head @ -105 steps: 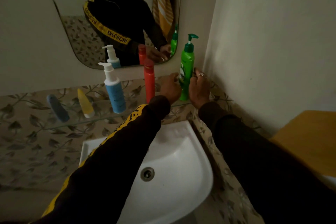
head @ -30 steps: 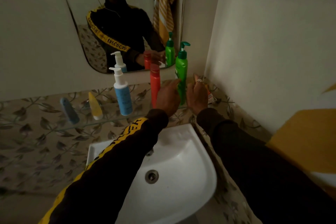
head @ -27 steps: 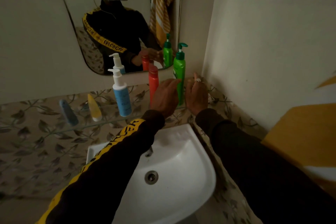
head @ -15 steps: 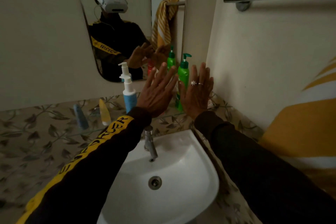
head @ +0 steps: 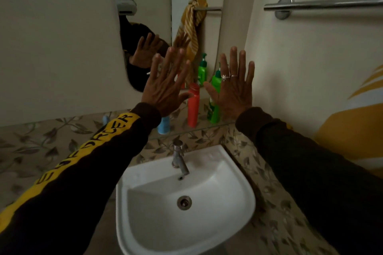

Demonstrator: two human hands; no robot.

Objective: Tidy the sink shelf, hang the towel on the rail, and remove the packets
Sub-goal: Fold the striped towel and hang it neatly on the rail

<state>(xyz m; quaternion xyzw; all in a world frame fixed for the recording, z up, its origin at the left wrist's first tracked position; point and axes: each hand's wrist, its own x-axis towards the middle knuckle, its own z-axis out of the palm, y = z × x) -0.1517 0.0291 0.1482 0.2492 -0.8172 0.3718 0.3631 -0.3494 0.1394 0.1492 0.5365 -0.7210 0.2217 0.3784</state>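
Far left, at 9 o'clock on the glass shelf (head: 186, 130), a small blue tube (head: 105, 119) peeks up behind the sleeve, mostly hidden. Next, the left hand (head: 163, 91) is raised palm-out w/ fingers (head: 172, 62) straight and spread, holding nothing. Below its wrist, at 6 o'clock, stands the blue bottle (head: 164, 127), only its base showing. Between the two hands the red bottle (head: 193, 105) stands upright, long axis vertical, just beside the left thumb tip at 3 o'clock but not gripped. The green pump bottle (head: 214, 107) is upright too, partly behind the right hand (head: 234, 93), at 9 o'clock from that palm. Right hand likewise flat & splayed, rings on two fingers, nothing held.

The towel (head: 352, 136) appears as yellow & white cloth at 4 o'clock from the right hand, near the right forearm; the rail (head: 323, 4) runs horizontal at 1 o'clock, well above it. In the mirror a striped cloth hangs from a rail, so likely the towel's already up. No packets visible. Any further towel move falls to the right hand: it's nearer, cloth low-right, rail's long axis level.
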